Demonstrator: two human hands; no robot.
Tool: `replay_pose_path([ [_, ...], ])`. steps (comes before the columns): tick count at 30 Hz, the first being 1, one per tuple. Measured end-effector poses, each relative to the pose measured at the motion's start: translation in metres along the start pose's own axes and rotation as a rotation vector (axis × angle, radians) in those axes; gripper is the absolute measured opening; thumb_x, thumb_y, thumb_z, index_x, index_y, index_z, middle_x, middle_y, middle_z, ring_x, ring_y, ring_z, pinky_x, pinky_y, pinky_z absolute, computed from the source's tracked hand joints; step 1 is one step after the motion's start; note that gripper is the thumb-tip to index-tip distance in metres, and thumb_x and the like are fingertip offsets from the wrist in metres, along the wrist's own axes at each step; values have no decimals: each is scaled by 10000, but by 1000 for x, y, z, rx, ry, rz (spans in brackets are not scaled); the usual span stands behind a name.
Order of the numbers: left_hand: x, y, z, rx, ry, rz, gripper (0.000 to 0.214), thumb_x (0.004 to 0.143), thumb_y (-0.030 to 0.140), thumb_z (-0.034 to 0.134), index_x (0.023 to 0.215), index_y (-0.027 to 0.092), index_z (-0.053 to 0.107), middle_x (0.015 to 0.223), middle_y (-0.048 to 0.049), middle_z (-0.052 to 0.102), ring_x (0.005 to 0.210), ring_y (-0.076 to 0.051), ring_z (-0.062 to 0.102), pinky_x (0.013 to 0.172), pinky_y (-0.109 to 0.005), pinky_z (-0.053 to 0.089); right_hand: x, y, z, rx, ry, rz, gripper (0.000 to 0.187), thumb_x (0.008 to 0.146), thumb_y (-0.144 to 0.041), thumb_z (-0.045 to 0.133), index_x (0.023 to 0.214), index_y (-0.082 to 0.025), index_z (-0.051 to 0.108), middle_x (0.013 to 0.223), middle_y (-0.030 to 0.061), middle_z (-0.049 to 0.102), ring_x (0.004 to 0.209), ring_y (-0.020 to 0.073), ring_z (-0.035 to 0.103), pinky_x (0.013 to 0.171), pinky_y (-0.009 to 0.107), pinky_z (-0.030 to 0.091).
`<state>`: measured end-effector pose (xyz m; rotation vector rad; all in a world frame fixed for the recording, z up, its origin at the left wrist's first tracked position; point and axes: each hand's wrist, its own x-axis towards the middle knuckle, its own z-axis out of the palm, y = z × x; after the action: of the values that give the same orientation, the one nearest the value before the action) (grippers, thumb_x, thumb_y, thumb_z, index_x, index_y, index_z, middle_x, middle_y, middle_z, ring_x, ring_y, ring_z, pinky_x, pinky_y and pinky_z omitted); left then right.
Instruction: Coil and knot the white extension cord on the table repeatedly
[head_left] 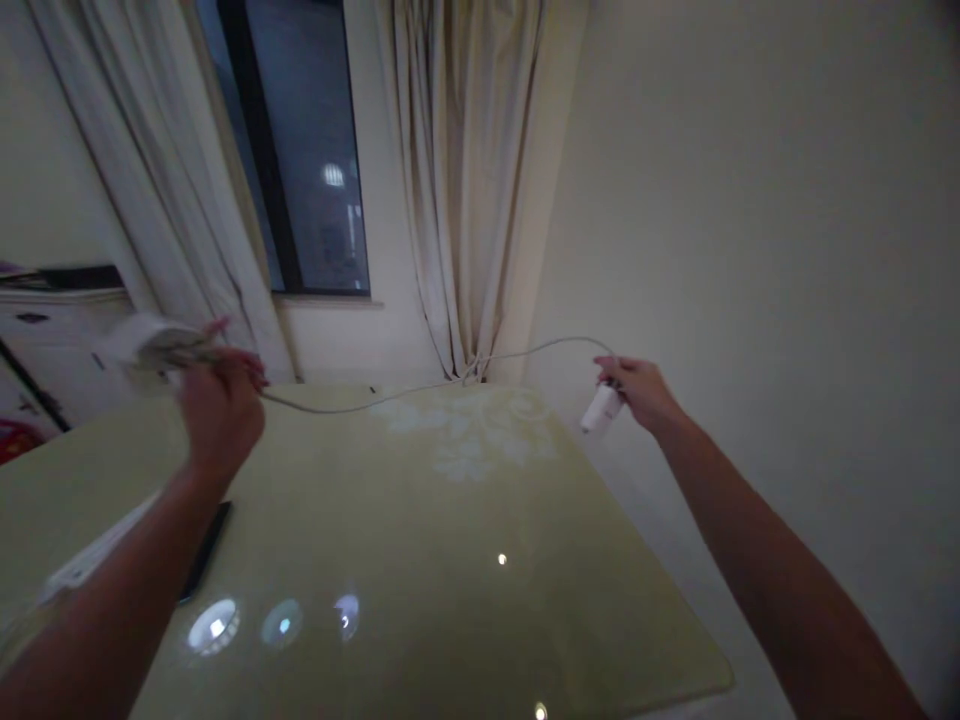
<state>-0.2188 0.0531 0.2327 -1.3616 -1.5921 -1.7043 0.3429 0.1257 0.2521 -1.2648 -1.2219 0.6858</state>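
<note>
A thin pale cord [345,410] runs between my two hands above the table, with a small tangle or knot near its middle. At the cord's left end, my left hand [221,405] is closed around a white, bulky object [150,340] smeared by motion; I cannot make out its kind. My right hand [637,388] is stretched out past the table's right edge. Its fingers pinch a small white block-like piece [602,408] at the cord's other end, and this piece hangs tilted below the fingertips.
The glossy yellow-green table [420,530] carries a white floral pattern and lamp reflections. A dark flat object [206,555] and a whitish flat item [94,555] lie by my left forearm. Behind are curtains [472,180], a window [307,140] and a white cabinet [60,325]; a wall stands at right.
</note>
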Motion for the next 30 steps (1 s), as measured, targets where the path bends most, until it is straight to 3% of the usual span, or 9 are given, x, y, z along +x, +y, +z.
replay_pose_path([
  [4, -96, 22, 37, -100, -400, 12, 335, 979, 431, 422, 832, 169, 571, 635, 4, 568, 564, -126, 520, 598, -247, 455, -65, 71, 87, 75, -376, 203, 426, 670, -533, 800, 703, -120, 699, 583, 4, 595, 524, 96, 488, 510, 231, 347],
  [8, -189, 50, 73, -299, -535, -70, 348, 990, 415, 411, 1048, 179, 660, 967, -99, 688, 916, -225, 653, 838, -365, 526, -145, 130, 161, 142, -750, 396, 529, 706, -575, 789, 983, -124, 772, 647, 2, 645, 513, 84, 493, 503, 216, 318],
  [11, -241, 59, 89, -406, -662, -221, 393, 995, 458, 408, 1042, 173, 675, 973, -106, 679, 826, -212, 665, 750, -335, 540, -182, 157, 190, 279, -866, 444, 612, 740, -628, 772, 1056, -105, 760, 653, -2, 639, 519, 79, 499, 525, 212, 339],
  [13, -267, 56, 93, -397, -778, -287, 404, 1002, 487, 406, 1034, 186, 673, 944, -96, 704, 817, -217, 685, 736, -322, 535, -194, 169, 195, 347, -883, 473, 646, 741, -653, 769, 1082, -104, 754, 660, -3, 638, 513, 79, 508, 514, 208, 343],
  [17, -297, 38, 94, -142, -1008, -301, 381, 1022, 465, 378, 1150, 244, 660, 907, -71, 760, 844, -248, 722, 749, -334, 520, -197, 179, 189, 388, -902, 520, 649, 761, -665, 751, 1089, -105, 756, 606, -12, 620, 461, 68, 482, 463, 196, 298],
  [20, -301, 28, 93, -131, -994, -171, 401, 1032, 337, 313, 1273, 215, 609, 1073, -114, 751, 982, -258, 709, 854, -384, 530, -193, 178, 184, 378, -937, 535, 651, 773, -656, 743, 1098, -92, 752, 586, 1, 632, 455, 76, 496, 463, 197, 294],
  [23, -298, 25, 89, -240, -984, 69, 404, 977, 230, 393, 1335, 179, 572, 1176, -146, 694, 1055, -249, 665, 934, -400, 522, -190, 175, 179, 364, -942, 521, 632, 794, -644, 729, 1090, -86, 756, 572, 2, 628, 453, 82, 501, 467, 201, 298],
  [26, -294, 29, 84, -171, -1021, 230, 415, 936, 219, 514, 1344, 187, 589, 1130, -134, 674, 992, -252, 646, 883, -393, 525, -190, 171, 173, 354, -998, 481, 578, 831, -610, 721, 1080, -90, 764, 578, 3, 632, 462, 78, 510, 476, 193, 311],
  [30, -294, 33, 80, -38, -1002, 305, 262, 934, 275, 595, 1167, 232, 705, 1024, -100, 690, 921, -254, 644, 833, -381, 497, -194, 168, 170, 440, -1168, 467, 647, 839, -671, 683, 1106, -86, 755, 677, 42, 682, 480, 81, 562, 479, 179, 358],
])
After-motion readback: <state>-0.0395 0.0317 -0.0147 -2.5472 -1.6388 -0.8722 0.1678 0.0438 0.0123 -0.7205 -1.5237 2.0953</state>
